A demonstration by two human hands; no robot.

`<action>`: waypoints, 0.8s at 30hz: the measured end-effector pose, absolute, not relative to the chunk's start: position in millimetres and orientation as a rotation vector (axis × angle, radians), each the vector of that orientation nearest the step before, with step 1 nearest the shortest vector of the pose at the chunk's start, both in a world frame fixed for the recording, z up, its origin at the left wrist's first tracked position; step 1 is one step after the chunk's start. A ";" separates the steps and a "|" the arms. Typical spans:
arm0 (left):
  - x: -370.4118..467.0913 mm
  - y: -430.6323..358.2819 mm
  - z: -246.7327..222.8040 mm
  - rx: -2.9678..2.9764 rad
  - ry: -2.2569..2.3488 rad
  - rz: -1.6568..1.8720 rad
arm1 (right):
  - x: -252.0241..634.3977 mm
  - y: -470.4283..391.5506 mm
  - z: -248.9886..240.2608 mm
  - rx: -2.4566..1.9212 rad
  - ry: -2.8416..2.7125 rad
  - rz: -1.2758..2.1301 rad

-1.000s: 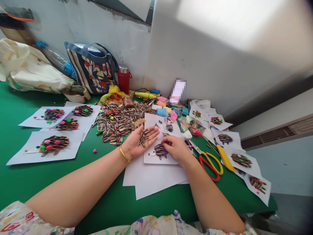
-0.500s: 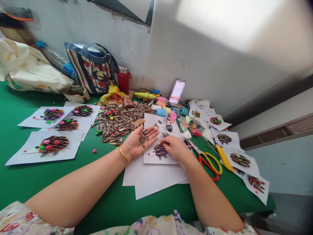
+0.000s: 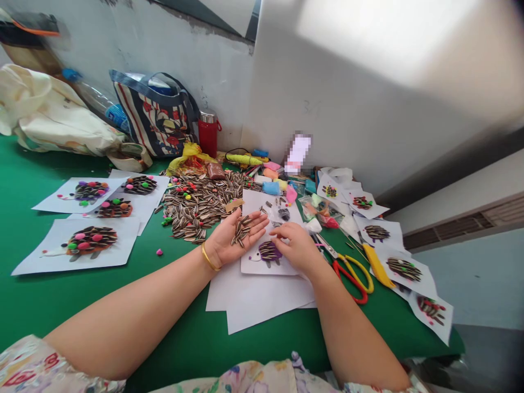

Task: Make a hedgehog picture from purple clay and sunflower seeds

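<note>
As the left hand [image 3: 224, 240], palm spread, balances loose seeds [image 3: 241, 231], one tilt could spill them, the right hand's [image 3: 299, 249] grip unreadable!

A pale, scuffed wall [image 3: 223, 76] rises behind the far edge of the green table [image 3: 196, 335]; bright light [image 3: 368, 27] high up; a slatted vent [image 3: 458, 225] beyond the right edge.

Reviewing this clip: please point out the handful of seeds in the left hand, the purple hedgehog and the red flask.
Handful of seeds [image 3: 240, 232]: head view, middle of the bunch.
Purple hedgehog [image 3: 268, 251]: head view, its striped body.
Red flask [image 3: 208, 137]: head view, side below the cap.
</note>
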State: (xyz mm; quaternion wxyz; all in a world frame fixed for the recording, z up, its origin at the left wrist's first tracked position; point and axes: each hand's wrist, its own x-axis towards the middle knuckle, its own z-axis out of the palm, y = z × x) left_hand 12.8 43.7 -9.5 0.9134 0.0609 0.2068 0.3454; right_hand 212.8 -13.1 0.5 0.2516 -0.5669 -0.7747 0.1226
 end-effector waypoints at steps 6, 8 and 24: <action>13.9 35.8 -6.1 0.177 0.338 0.587 | 189.9 -15.4 10.4 -1.418 -2.041 0.145; 14.8 34.7 -7.7 0.196 0.329 0.552 | 182.6 -14.9 12.5 -1.423 -2.061 0.138; 14.1 42.2 -7.9 0.169 0.423 0.710 | 207.7 -16.8 11.8 -1.510 -1.878 0.309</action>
